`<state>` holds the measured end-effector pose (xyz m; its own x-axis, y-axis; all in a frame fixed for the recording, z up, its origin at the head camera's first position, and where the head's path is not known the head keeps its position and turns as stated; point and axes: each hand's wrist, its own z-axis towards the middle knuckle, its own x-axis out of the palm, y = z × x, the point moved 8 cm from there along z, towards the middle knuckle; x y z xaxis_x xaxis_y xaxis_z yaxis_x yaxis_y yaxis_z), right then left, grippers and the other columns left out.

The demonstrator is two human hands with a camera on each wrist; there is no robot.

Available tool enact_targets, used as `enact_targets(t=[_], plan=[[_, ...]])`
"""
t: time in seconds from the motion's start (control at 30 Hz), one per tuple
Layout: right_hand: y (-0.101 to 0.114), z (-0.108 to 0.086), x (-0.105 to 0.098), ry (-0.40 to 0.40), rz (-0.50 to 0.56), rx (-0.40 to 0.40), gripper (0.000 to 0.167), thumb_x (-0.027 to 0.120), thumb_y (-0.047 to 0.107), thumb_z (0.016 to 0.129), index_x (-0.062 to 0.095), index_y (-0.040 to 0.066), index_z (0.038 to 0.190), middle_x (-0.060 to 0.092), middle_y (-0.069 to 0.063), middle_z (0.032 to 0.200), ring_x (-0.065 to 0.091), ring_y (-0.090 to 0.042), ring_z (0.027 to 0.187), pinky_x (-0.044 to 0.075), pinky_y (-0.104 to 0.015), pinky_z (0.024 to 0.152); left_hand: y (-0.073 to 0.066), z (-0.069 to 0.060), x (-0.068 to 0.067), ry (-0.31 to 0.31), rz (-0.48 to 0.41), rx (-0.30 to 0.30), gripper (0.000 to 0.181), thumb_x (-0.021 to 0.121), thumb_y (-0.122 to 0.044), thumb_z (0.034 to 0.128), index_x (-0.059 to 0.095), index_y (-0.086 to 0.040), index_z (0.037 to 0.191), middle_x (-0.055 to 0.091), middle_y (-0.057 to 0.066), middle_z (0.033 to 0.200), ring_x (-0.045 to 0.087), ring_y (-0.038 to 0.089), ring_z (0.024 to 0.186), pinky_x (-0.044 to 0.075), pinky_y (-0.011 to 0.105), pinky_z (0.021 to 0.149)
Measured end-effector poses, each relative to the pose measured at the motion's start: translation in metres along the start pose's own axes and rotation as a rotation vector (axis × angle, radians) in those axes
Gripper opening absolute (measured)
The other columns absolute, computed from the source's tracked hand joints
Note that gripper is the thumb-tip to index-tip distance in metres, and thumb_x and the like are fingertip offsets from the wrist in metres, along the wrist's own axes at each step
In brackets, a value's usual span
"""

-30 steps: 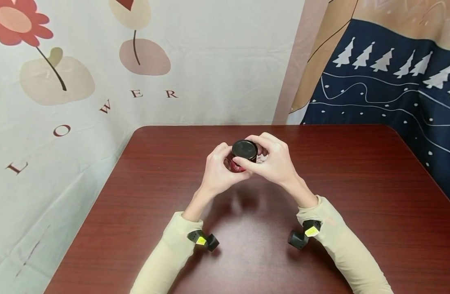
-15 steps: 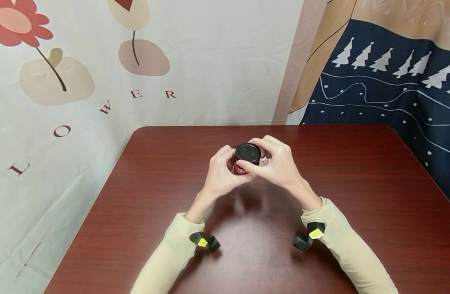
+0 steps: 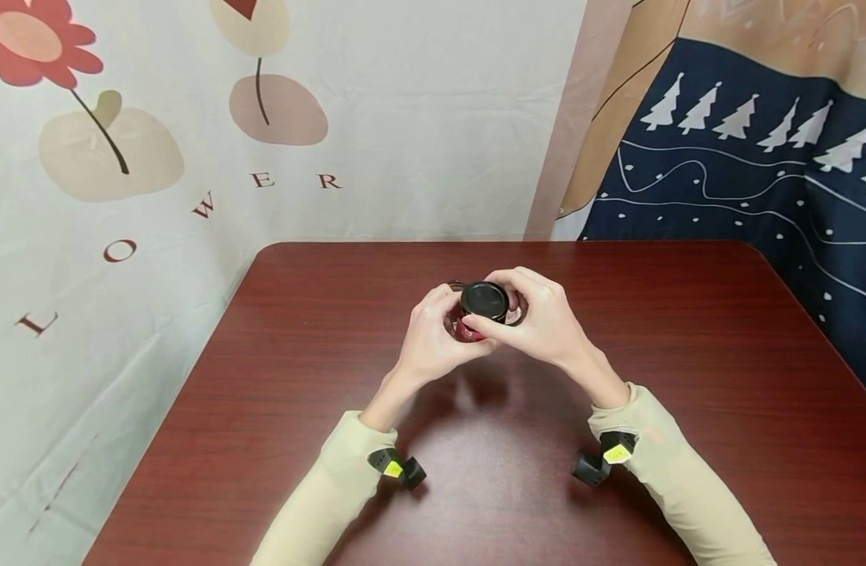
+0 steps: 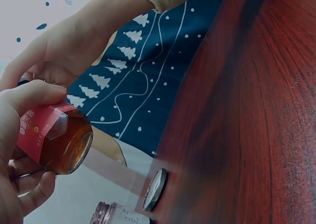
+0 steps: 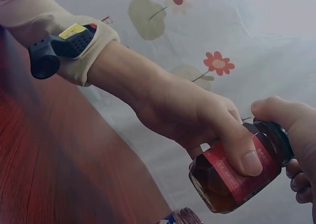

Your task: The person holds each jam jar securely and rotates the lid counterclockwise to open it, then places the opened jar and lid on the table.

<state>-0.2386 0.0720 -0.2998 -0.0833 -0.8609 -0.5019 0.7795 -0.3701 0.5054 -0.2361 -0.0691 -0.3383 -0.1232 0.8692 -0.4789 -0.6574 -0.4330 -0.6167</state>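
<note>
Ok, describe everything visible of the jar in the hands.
The jar looks like faceted glass, with amber-brown contents, a pale-printed red label and a black lid in place. It is held lid upward above the table, the left hand gripping it and the right hand gripping its lid. Whether the lid is loose cannot be told.

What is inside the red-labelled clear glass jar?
Amber-brown contents show through bare glass near the base of the jar. The red label and left hand cover its middle; the round black lid, gripped by the right hand, hides the top. The fill level can't be seen.
</note>
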Motion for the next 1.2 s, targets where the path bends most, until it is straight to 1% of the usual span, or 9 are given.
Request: enact_targets(t=[0.13, 0.33, 0.53, 0.6, 0.73, 0.87, 1.0, 1.1, 1.2], plan=[[-0.003, -0.001, 0.0, 0.03, 0.0, 0.031, 0.042, 0.089, 0.027, 0.073, 0.069, 0.007, 0.103, 0.06, 0.003, 0.085, 0.049, -0.012, 0.073, 0.04, -0.022, 0.062, 0.0, 0.0, 0.002, -0.002, 0.001, 0.013, 0.047, 0.093, -0.024, 0.0649, 0.073, -0.006, 0.103, 0.066, 0.002, 0.098, 0.056, 0.015, 0.09, 0.05, 0.033, 0.073], [-0.005, -0.001, 0.002, 0.06, -0.019, 0.064, 0.044, 0.088, 0.03, 0.074, 0.068, 0.007, 0.105, 0.058, 0.003, 0.085, 0.049, -0.012, 0.073, 0.041, -0.024, 0.063, -0.001, -0.001, 0.001, -0.003, 0.024, 0.014, 0.047, 0.093, -0.024, 0.0649, 0.073, -0.006, 0.103, 0.067, 0.003, 0.1, 0.058, 0.017, 0.095, 0.049, 0.03, 0.078], [-0.006, -0.003, 0.003, 0.075, -0.027, 0.083, 0.046, 0.087, 0.032, 0.076, 0.067, 0.008, 0.109, 0.06, 0.003, 0.086, 0.051, -0.014, 0.073, 0.042, -0.025, 0.063, -0.005, -0.001, -0.001, -0.016, 0.089, 0.008, 0.049, 0.093, -0.025, 0.0645, 0.072, -0.004, 0.104, 0.067, 0.004, 0.099, 0.058, 0.019, 0.095, 0.049, 0.032, 0.078], [-0.007, -0.003, 0.004, 0.076, -0.026, 0.088, 0.046, 0.087, 0.033, 0.076, 0.066, 0.009, 0.11, 0.06, 0.003, 0.086, 0.052, -0.017, 0.071, 0.042, -0.025, 0.062, -0.006, -0.001, -0.001, -0.025, 0.111, 0.001, 0.049, 0.093, -0.026, 0.0638, 0.073, -0.004, 0.104, 0.067, 0.003, 0.099, 0.058, 0.02, 0.096, 0.05, 0.033, 0.079], [-0.009, -0.003, 0.004, 0.074, -0.041, 0.101, 0.045, 0.086, 0.035, 0.077, 0.065, 0.011, 0.109, 0.061, 0.005, 0.083, 0.053, -0.018, 0.067, 0.042, -0.026, 0.059, -0.006, -0.002, 0.0, -0.03, 0.15, -0.015, 0.049, 0.092, -0.026, 0.0631, 0.073, -0.006, 0.103, 0.067, 0.002, 0.099, 0.058, 0.019, 0.098, 0.051, 0.033, 0.08], [-0.01, -0.004, 0.003, 0.083, -0.063, 0.118, 0.044, 0.086, 0.037, 0.077, 0.065, 0.012, 0.107, 0.059, 0.005, 0.077, 0.053, -0.019, 0.066, 0.042, -0.027, 0.058, -0.008, -0.003, 0.001, -0.03, 0.178, -0.017, 0.048, 0.091, -0.025, 0.0629, 0.073, -0.006, 0.103, 0.067, 0.002, 0.1, 0.059, 0.019, 0.098, 0.052, 0.033, 0.081], [-0.011, -0.004, 0.003, 0.098, -0.07, 0.115, 0.043, 0.086, 0.037, 0.077, 0.065, 0.012, 0.105, 0.057, 0.005, 0.074, 0.052, -0.017, 0.064, 0.042, -0.027, 0.057, -0.008, -0.003, 0.001, -0.026, 0.194, -0.014, 0.047, 0.091, -0.026, 0.0628, 0.073, -0.006, 0.102, 0.067, 0.003, 0.099, 0.059, 0.02, 0.098, 0.052, 0.033, 0.081], [-0.01, -0.004, 0.003, 0.103, -0.058, 0.098, 0.041, 0.086, 0.033, 0.076, 0.066, 0.012, 0.105, 0.057, 0.005, 0.073, 0.05, -0.014, 0.064, 0.042, -0.026, 0.057, -0.009, -0.003, 0.002, -0.019, 0.198, -0.013, 0.046, 0.091, -0.026, 0.0626, 0.073, -0.006, 0.1, 0.066, 0.002, 0.098, 0.058, 0.02, 0.097, 0.052, 0.033, 0.081], [-0.009, -0.004, 0.003, 0.103, -0.041, 0.075, 0.04, 0.087, 0.03, 0.076, 0.067, 0.01, 0.104, 0.059, 0.005, 0.074, 0.05, -0.01, 0.064, 0.042, -0.024, 0.057, -0.009, -0.003, 0.002, -0.01, 0.186, -0.011, 0.045, 0.091, -0.025, 0.0621, 0.072, -0.007, 0.099, 0.065, 0.002, 0.097, 0.057, 0.018, 0.094, 0.051, 0.032, 0.077]])
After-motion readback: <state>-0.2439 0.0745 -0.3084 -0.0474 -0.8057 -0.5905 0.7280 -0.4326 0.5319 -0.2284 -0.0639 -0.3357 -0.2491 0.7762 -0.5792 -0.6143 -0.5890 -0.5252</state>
